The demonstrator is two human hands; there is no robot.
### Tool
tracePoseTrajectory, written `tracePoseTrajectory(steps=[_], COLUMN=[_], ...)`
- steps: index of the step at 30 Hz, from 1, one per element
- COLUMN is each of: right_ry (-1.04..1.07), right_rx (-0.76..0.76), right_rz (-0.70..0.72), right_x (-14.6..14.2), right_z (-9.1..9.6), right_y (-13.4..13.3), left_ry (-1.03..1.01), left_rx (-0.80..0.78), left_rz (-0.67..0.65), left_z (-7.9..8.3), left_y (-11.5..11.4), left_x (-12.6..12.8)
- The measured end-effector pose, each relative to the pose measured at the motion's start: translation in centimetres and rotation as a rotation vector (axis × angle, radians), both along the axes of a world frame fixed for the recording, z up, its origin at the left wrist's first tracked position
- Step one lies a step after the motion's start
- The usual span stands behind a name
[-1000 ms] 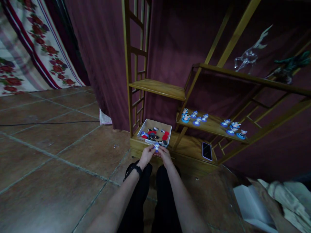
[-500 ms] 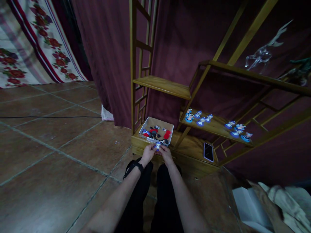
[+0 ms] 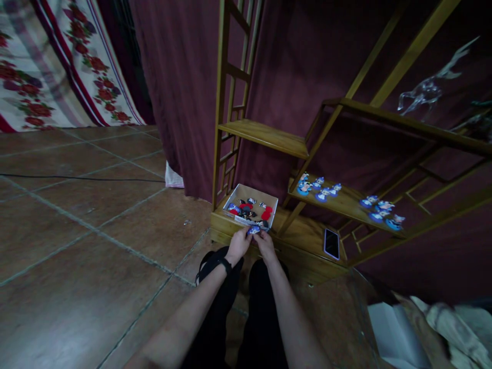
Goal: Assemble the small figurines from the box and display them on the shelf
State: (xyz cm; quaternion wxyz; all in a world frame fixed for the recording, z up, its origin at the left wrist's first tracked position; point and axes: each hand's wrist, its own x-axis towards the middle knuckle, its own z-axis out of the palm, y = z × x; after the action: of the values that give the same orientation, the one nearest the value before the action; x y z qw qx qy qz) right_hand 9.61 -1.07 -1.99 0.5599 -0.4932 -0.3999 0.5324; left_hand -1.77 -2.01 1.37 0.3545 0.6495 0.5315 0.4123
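So both hands are pinched nearly closed on one little blue-and-white figurine [image 3: 253,230], left hand [image 3: 239,243] on one side, right hand [image 3: 266,245] on the other. Tiled floor [image 3: 115,251] spreads way out to the left of them, decent elbow room there. Just past the fingers is the near rim of a shallow box [image 3: 271,202] with black, white and red pieces [image 3: 248,210] inside; can't tell if anything touches that rim. It's parked on the low wooden ledge [image 3: 300,231], and wood runs right from it to a phone [image 3: 331,244]. Beyond, up and right of the hands, two figurine clusters [image 3: 323,194] stand on a shelf [image 3: 348,203] with a gap between, the right one close to the front edge.
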Motion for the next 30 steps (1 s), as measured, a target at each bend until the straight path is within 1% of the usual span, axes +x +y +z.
tracePoseTrajectory(steps=[4, 8, 11, 15, 18, 23, 30], right_ry=[-0.006, -0.082, -0.095, -0.041, 0.001, -0.025, -0.162], right_rx=[0.015, 0.039, 0.056, 0.024, 0.024, 0.072, 0.142], right_rz=[0.016, 0.008, 0.022, 0.051, 0.072, 0.056, 0.034], right_x=[0.2, 0.4, 0.5, 0.4, 0.4, 0.6, 0.7], right_z=[-0.1, 0.0, 0.1, 0.4, 0.7, 1.0, 1.6], right_y=[0.2, 0.0, -0.2, -0.7, -1.0, -1.0, -1.3], left_ry=[0.267, 0.500, 0.638, 0.769, 0.845, 0.891, 0.895], left_rx=[0.021, 0.072, 0.159, 0.255, 0.330, 0.445, 0.481], left_rz=[0.013, 0.015, -0.006, -0.007, 0.009, -0.007, -0.034], left_z=[-0.3, -0.5, -0.5, -0.6, -0.6, -0.4, -0.3], left_y=[-0.3, -0.8, -1.1, -1.3, -1.4, -1.9, -2.2], left_x=[0.3, 0.6, 0.6, 0.7, 0.8, 0.5, -0.1])
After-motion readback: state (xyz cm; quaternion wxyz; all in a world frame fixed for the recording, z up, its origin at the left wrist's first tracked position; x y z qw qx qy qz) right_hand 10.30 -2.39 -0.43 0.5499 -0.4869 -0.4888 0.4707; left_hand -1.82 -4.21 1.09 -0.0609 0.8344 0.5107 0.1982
